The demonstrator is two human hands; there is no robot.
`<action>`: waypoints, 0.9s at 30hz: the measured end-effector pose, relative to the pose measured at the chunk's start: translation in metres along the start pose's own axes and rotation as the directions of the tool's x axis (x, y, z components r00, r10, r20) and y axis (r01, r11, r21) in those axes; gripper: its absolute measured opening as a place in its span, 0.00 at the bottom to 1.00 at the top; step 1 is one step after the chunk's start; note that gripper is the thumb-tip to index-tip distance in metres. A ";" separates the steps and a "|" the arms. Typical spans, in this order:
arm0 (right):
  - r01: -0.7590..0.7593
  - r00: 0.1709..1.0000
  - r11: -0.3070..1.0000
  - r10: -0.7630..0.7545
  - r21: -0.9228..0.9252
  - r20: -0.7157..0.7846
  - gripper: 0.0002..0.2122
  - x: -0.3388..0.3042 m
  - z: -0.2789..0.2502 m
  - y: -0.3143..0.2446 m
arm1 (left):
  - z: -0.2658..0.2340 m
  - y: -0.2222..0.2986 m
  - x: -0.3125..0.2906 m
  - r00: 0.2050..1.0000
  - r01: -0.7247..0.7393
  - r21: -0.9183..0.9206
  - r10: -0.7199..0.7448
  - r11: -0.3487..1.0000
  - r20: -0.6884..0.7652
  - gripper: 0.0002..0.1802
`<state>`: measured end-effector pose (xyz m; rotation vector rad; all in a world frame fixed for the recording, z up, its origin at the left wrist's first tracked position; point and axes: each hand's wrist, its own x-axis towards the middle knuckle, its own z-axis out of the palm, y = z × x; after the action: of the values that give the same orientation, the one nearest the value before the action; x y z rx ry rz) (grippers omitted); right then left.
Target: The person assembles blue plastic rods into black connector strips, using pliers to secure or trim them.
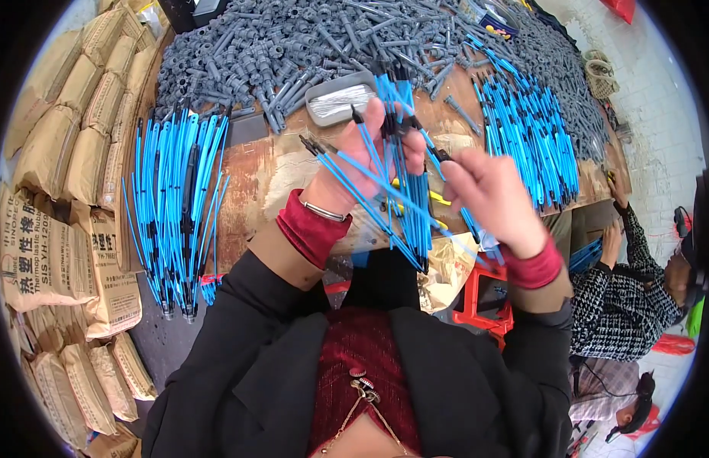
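Observation:
My left hand (369, 164) is closed around a loose bundle of slim blue plastic sticks (417, 217) with black fittings, held above the table's near edge. Several more sticks fan out across its palm and wrist. Close beside it, my right hand (493, 191) is curled, its fingertips pinching a blue stick near a black fitting (443, 155); motion blurs part of this hand. Beyond my hands, a shallow grey tray (331, 120) holds thin white pins. One pile of blue sticks (167, 191) lies on the left, another pile of blue sticks (522, 141) on the right.
A big heap of grey plastic tubular parts (255, 57) covers the far side of the worn wooden table (251, 172). Brown paper sacks (83, 160) are stacked along the left. A red plastic stool (473, 305) stands below the near edge. Two other people (621, 305) sit at the right.

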<state>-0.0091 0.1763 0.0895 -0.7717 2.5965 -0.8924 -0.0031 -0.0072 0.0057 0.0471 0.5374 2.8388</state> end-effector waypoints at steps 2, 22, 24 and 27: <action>0.008 1.000 0.999 -0.008 0.034 -0.002 0.10 -0.005 0.010 0.000 | -0.006 -0.004 -0.001 0.990 -0.111 0.092 0.102 0.990 0.101 0.11; 0.126 0.807 0.955 0.059 0.269 -0.588 0.09 0.015 -0.070 0.049 | -0.022 0.002 0.007 0.987 -0.073 0.050 0.065 0.996 0.149 0.08; 0.246 0.936 0.750 -0.020 0.613 -0.351 0.07 -0.010 -0.071 0.022 | -0.019 0.000 0.006 0.989 -0.091 0.072 0.082 0.993 0.127 0.09; 0.241 0.968 0.905 -0.198 0.350 -0.157 0.04 -0.029 -0.035 -0.001 | -0.001 -0.004 -0.002 0.995 -0.087 0.089 0.082 0.992 0.060 0.09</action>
<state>0.0000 0.2092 0.1201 -0.9362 2.3557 -1.4810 -0.0005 -0.0038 0.0033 0.1696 0.6678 2.8830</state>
